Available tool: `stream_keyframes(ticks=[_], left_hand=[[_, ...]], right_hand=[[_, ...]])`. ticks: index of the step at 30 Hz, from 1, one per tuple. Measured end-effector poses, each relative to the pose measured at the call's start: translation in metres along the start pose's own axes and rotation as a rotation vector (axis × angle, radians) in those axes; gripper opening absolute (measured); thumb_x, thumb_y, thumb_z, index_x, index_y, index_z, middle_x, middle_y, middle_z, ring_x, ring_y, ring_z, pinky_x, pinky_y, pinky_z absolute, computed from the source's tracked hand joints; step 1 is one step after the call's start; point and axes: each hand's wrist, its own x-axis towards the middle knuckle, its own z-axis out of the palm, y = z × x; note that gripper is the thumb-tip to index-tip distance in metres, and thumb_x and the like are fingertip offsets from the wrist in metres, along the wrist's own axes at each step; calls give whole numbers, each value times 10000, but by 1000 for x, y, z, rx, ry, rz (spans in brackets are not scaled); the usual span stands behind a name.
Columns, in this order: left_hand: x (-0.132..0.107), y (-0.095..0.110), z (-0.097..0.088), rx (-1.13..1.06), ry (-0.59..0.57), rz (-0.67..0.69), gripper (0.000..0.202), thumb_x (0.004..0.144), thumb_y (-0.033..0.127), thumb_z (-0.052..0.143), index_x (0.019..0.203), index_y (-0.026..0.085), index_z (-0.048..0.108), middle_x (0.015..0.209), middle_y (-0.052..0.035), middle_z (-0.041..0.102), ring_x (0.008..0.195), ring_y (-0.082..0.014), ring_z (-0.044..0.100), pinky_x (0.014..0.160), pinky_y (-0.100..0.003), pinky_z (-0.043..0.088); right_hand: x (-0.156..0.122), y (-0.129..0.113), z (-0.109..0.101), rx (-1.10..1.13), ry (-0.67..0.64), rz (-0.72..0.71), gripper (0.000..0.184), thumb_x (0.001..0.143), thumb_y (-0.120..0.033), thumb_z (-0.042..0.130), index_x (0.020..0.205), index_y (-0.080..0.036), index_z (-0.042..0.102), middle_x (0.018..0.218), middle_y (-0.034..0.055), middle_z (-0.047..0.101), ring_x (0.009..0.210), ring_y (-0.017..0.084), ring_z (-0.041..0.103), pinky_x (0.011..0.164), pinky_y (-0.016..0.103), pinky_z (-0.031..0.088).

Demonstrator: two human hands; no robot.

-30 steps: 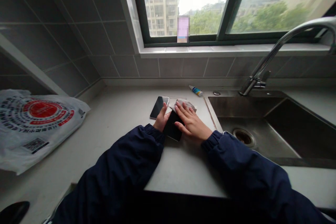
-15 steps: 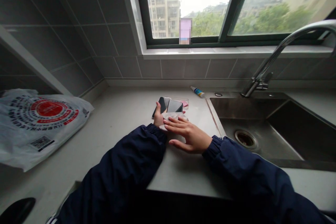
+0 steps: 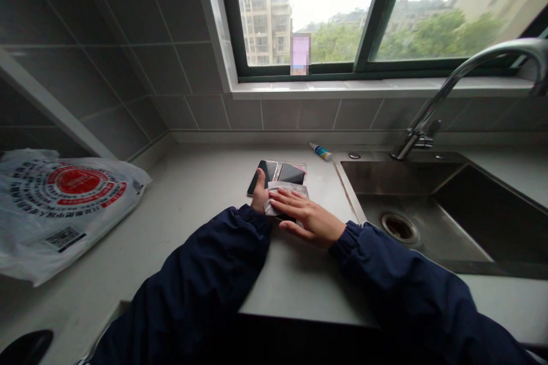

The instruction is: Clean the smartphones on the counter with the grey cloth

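My left hand (image 3: 259,191) is closed around a smartphone (image 3: 291,174) with a dark screen, thumb up along its left side; most of its fingers are hidden underneath. A crumpled white tissue (image 3: 274,209) covers the middle of that phone. Fingers together and nearly straight, my right hand (image 3: 311,219) holds the tissue pressed down against the screen. The phone's dark lower edge peeks out below the tissue. A second smartphone (image 3: 264,173) lies on the counter just behind my left thumb. By the held phone's far corner shows the edge of a clear, thin item (image 3: 302,164), partly pinkish.
A white plastic bag (image 3: 72,205) with red and black print lies on the pale counter (image 3: 192,182) at left. Behind my hands lies a small tube (image 3: 321,151). To the right are a steel sink (image 3: 411,199) and a curved tap (image 3: 428,111). A window is ahead.
The tissue and my right fingers have shifted slightly on the phone, baring its lower edge. The held phone has moved a little to the right, covering more of the pink item.
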Motion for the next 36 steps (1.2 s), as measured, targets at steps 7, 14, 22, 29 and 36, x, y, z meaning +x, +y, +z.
stream_keyframes(ticks=[7, 14, 22, 29, 36], left_hand=[[0, -6, 11, -36, -30, 75, 929, 1016, 744, 160, 1547, 56, 487, 1273, -221, 726, 1305, -340, 649, 1192, -490, 417], [-4, -6, 6, 4, -128, -30, 845, 1027, 727, 192, 1605, 159, 430, 1405, -178, 670, 1374, -329, 604, 1199, -464, 412], [-2, -7, 7, -2, -117, 2, 835, 1038, 704, 178, 1583, 137, 456, 1392, -184, 678, 1396, -329, 585, 1225, -473, 379], [4, -5, 3, -33, 19, 99, 966, 968, 807, 286, 1463, 24, 560, 1200, -255, 740, 1197, -391, 700, 1154, -552, 447], [2, 1, -12, 28, 3, 45, 1136, 887, 904, 281, 1459, -41, 547, 1118, -299, 749, 1043, -414, 748, 1014, -550, 549]], right_hand=[[-5, 19, 2, -143, 111, 202, 669, 1088, -487, 462, 1685, -248, 278, 1722, 134, 298, 1614, 341, 226, 1266, 641, 298], [-7, 26, 3, -212, 238, 378, 730, 1089, -515, 427, 1709, -238, 162, 1760, 133, 191, 1637, 341, 115, 1281, 641, 235], [-8, 27, 5, -173, 192, 356, 776, 1071, -568, 449, 1712, -259, 139, 1763, 125, 176, 1636, 372, 73, 1270, 680, 219], [-4, 16, 4, -63, 5, 170, 837, 1032, -657, 486, 1696, -214, 234, 1737, 145, 248, 1623, 390, 145, 1280, 666, 230], [-3, -8, -5, 74, 28, 11, 600, 1031, -507, 593, 1560, -231, 529, 1608, 121, 505, 1572, 359, 336, 1273, 645, 291]])
